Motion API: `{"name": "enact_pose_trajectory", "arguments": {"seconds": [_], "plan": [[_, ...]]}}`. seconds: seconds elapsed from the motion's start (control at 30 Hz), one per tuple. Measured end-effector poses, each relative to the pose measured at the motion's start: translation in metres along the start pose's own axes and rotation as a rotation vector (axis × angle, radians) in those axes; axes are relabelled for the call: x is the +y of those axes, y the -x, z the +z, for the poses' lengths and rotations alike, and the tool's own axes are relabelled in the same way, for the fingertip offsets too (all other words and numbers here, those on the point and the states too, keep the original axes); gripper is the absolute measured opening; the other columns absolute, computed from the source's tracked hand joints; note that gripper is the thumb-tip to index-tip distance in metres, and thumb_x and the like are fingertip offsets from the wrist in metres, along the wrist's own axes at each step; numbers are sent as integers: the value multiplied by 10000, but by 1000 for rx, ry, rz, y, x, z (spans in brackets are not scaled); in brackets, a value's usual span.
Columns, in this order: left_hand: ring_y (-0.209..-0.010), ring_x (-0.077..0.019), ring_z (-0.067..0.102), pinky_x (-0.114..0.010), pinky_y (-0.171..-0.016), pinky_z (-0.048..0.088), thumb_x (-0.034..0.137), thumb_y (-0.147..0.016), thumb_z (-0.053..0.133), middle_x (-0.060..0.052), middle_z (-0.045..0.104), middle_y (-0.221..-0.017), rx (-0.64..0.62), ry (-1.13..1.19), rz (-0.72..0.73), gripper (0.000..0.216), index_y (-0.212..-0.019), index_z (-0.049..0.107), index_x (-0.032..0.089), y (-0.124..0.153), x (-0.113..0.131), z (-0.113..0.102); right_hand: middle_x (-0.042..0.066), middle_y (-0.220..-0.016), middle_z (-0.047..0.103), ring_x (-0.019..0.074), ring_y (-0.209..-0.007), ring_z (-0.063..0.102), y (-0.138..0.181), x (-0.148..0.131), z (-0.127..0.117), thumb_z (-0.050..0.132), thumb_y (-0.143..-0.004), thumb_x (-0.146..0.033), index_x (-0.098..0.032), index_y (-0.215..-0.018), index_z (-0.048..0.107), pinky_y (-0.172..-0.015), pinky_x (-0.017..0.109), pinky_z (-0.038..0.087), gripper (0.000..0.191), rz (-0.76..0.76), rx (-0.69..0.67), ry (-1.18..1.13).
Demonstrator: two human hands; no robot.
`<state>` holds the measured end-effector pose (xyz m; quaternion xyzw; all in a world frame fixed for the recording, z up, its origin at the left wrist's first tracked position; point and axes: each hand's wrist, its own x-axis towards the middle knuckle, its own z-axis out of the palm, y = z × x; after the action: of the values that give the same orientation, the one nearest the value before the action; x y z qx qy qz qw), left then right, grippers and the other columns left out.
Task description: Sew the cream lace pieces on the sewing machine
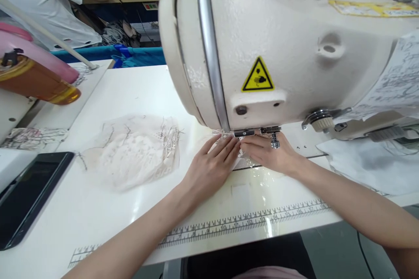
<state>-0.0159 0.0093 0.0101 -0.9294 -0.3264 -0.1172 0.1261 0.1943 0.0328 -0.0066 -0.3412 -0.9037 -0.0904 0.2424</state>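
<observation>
A cream sewing machine (278, 52) fills the upper right, its head hanging over the white table (131, 91). My left hand (209, 165) lies flat with fingers stretched out, pressing a small piece of sheer lace fabric (240, 157) just under the presser foot (273, 133). My right hand (271, 152) rests flat beside it on the same fabric, its fingertips meeting those of the left. Most of the fabric is hidden beneath both hands and the machine head.
A pile of pale lace pieces (134, 150) lies left of my hands. A dark phone (26, 194) sits at the left edge. A measuring tape strip (245, 220) runs along the table front. Another person in white (46, 0) stands at the back left. White cloth (366, 161) lies at right.
</observation>
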Motion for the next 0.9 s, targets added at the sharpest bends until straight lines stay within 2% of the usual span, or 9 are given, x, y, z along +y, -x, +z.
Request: {"name": "enact_pose_trajectory", "arguments": {"seconds": [0.1,0.33,0.5,0.7,0.9], "plan": [[-1203,-251,549,-437,-1029,459,79,-898,386,-134,552,-1308,19,0,38,388,-1244,562,68,3,-3,0,-22,-930,697,108,-737,576,-3,-3,-2,464,-884,-96,-206,-860,627,-544,292,323,198,-78,27,74],[-1180,-270,562,-446,-1021,471,74,-858,382,-151,569,-1281,4,20,51,417,-1225,575,36,6,-15,0,13,-979,674,131,-909,564,-6,-7,-1,442,-899,-43,-205,-1012,620,-716,283,409,266,-134,-82,-34],[-1206,-253,541,-424,-1049,448,89,-857,402,-147,567,-1287,-23,34,30,414,-1234,567,45,7,-18,3,12,-1003,679,127,-960,570,-6,-15,2,465,-884,-21,-203,-1002,609,-832,294,408,261,-92,-52,-43],[-1199,-258,548,-401,-1015,481,96,-859,402,-149,589,-1265,-3,35,-19,399,-1210,585,46,7,-14,5,-10,-972,697,117,-957,584,-6,-20,3,454,-865,5,-188,-955,613,-824,287,418,266,-97,-27,32],[-1211,-268,539,-405,-1006,485,158,-879,398,-147,609,-1244,-2,42,-65,398,-1214,584,53,5,-9,4,3,-980,687,135,-971,585,-5,-16,4,473,-868,-25,-217,-963,633,-841,300,430,267,-81,-44,-40]]}}
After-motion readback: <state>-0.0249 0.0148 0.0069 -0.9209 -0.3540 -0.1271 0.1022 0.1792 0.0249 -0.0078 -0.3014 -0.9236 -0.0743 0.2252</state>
